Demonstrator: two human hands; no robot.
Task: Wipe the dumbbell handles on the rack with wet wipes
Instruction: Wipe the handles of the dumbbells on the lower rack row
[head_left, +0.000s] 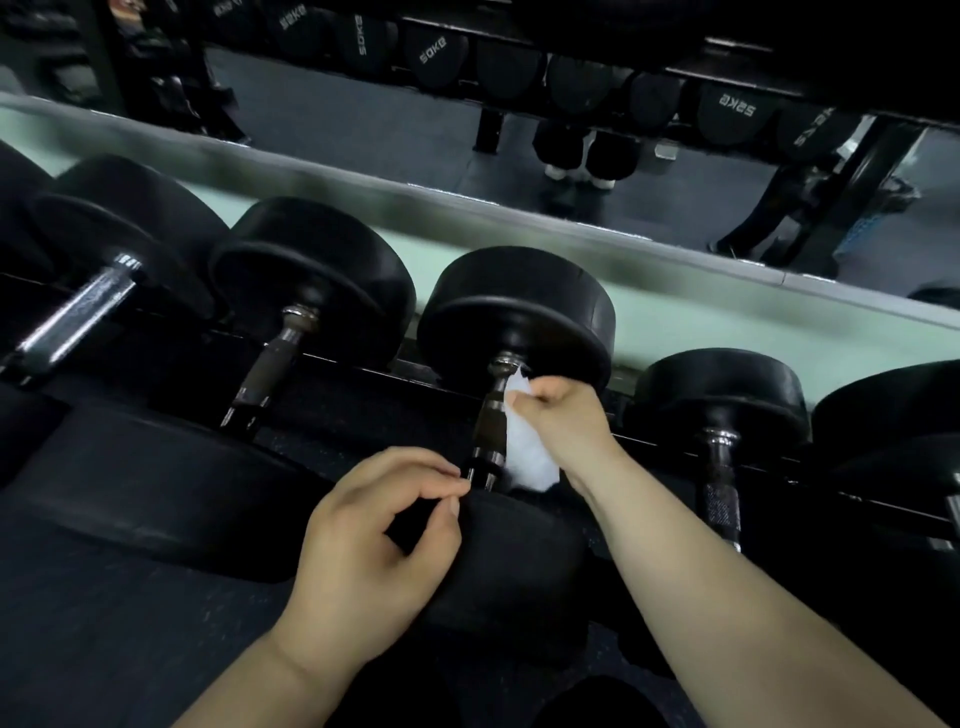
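The right hand (561, 421) grips a white wet wipe (527, 457), fingers curled round its upper part and pressing it against the right side of a dumbbell handle (493, 415); the lower part of the wipe hangs loose beside the handle's near chrome collar. This dumbbell (519, 312) lies across the rack (649, 441) about midway along the row, its far rubber head toward the back edge and its near head toward the front edge, under the person's forearms. The left hand (374, 540) sits at the top of that near head, just beside the near end of the handle, its fingers curled in with the thumb tip close to the fingertips (457, 483) and nothing visible between them. To the left on the same rack lies a dumbbell with a dark handle (270, 364), and beyond it one with a bright chrome handle (78, 312); to the right lies a smaller dumbbell with a knurled handle (722, 483). Behind the rack's back edge runs a pale green ledge (675, 312), and above it a mirror (363, 130) showing a dark floor and more black weights
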